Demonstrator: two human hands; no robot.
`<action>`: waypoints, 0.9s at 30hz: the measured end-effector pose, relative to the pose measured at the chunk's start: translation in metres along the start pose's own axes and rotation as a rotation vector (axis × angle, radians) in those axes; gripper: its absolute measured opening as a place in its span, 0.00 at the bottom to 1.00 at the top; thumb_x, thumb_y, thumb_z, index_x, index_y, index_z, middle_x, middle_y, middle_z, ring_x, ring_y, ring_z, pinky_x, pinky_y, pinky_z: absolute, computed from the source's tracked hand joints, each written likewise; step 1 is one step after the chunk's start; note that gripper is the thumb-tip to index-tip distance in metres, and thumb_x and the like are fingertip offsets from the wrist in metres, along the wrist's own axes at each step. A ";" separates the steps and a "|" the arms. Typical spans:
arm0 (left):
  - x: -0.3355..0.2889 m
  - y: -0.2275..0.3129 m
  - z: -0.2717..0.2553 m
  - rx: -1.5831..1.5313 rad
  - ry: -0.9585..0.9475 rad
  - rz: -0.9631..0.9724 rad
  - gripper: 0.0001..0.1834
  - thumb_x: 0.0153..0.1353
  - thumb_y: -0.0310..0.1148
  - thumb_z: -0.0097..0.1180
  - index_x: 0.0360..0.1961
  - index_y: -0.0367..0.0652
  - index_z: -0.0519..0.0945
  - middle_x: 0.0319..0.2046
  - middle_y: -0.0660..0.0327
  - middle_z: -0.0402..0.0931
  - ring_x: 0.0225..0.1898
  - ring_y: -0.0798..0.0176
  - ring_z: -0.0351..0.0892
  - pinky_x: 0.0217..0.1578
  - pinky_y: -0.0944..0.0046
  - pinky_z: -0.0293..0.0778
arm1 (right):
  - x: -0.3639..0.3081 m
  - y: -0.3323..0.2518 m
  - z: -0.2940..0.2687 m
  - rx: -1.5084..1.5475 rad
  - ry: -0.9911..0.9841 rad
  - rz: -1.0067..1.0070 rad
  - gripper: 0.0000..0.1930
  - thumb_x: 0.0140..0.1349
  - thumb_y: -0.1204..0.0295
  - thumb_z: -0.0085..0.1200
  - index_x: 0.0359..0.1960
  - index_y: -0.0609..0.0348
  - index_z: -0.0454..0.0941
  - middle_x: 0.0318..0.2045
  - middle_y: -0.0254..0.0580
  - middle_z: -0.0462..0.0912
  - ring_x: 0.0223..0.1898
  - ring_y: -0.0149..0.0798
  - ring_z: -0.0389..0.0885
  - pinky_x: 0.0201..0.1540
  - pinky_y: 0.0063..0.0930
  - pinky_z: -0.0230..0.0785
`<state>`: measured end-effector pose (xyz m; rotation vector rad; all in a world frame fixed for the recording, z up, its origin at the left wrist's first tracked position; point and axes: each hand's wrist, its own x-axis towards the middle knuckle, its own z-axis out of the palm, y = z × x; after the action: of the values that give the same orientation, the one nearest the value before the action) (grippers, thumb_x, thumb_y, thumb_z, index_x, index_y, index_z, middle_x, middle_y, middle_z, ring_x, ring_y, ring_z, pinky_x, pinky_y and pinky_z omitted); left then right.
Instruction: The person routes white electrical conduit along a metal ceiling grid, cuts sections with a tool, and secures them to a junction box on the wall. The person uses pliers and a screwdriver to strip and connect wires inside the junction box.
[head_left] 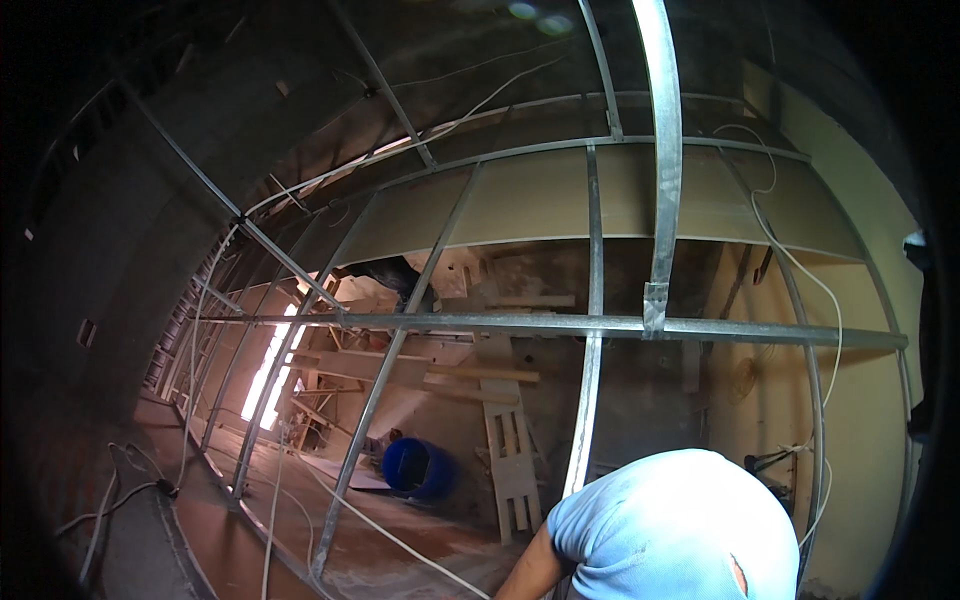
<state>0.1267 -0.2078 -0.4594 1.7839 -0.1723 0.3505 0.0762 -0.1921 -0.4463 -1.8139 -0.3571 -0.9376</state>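
Neither my left hand nor my right hand shows. At the lower right a light blue sleeve [690, 530] bulges in from the lower edge, with a small tear in its cloth. A bare arm [535, 572] comes out of it and runs down to the left, its hand cut off by the edge. I cannot tell whether this arm is mine or another person's. Nearest to it is a thin metal profile [588, 410] of a ceiling grid. A long metal cross profile [480, 321] spans the middle, and a bright metal strip [665, 150] meets it from above.
Pale board panels [540, 195] lie against the grid. White cables [828, 300] loop through it. Far below are a blue barrel [418, 468], a slatted wooden pallet [512, 470], planks [370, 368] and a dark-clothed figure [395, 275], partly hidden. A yellowish wall [860, 420] stands right.
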 end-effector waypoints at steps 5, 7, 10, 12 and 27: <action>0.009 -0.001 0.003 -0.048 -0.014 -0.040 0.13 0.70 0.39 0.51 0.44 0.39 0.77 0.36 0.56 0.78 0.40 0.60 0.77 0.46 0.59 0.75 | 0.034 0.036 -0.013 -0.099 -0.089 0.237 0.14 0.67 0.63 0.51 0.41 0.62 0.80 0.39 0.58 0.82 0.43 0.51 0.81 0.46 0.47 0.72; 0.013 -0.002 0.004 -0.101 -0.007 -0.045 0.13 0.70 0.39 0.52 0.43 0.39 0.77 0.36 0.56 0.78 0.41 0.60 0.77 0.46 0.59 0.75 | 0.049 0.062 -0.033 0.137 -0.431 0.564 0.15 0.69 0.61 0.48 0.43 0.61 0.78 0.41 0.59 0.81 0.45 0.51 0.80 0.49 0.46 0.71; 0.020 -0.008 -0.003 -0.221 0.006 -0.061 0.14 0.70 0.40 0.52 0.42 0.39 0.77 0.36 0.56 0.78 0.42 0.59 0.77 0.47 0.59 0.75 | 0.058 0.081 -0.047 0.472 -0.681 0.737 0.17 0.71 0.59 0.44 0.44 0.61 0.77 0.43 0.60 0.80 0.47 0.53 0.78 0.51 0.45 0.69; 0.028 -0.013 -0.015 -0.434 0.021 -0.086 0.14 0.70 0.41 0.53 0.42 0.39 0.77 0.36 0.56 0.78 0.42 0.59 0.77 0.48 0.59 0.75 | 0.062 0.087 -0.047 0.400 -0.461 0.471 0.17 0.71 0.60 0.43 0.42 0.62 0.78 0.39 0.60 0.81 0.43 0.54 0.79 0.47 0.46 0.70; 0.128 -0.053 -0.072 -0.945 0.273 -0.867 0.27 0.66 0.52 0.45 0.11 0.60 0.55 0.09 0.72 0.51 0.09 0.67 0.46 0.12 0.61 0.51 | 0.057 0.097 0.016 0.410 -0.538 0.963 0.16 0.71 0.68 0.41 0.48 0.63 0.79 0.41 0.46 0.84 0.38 0.43 0.79 0.46 0.37 0.71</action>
<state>0.2534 -0.1162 -0.4516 0.7361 0.5455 -0.1258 0.1804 -0.2298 -0.4701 -1.5408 0.0316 0.2827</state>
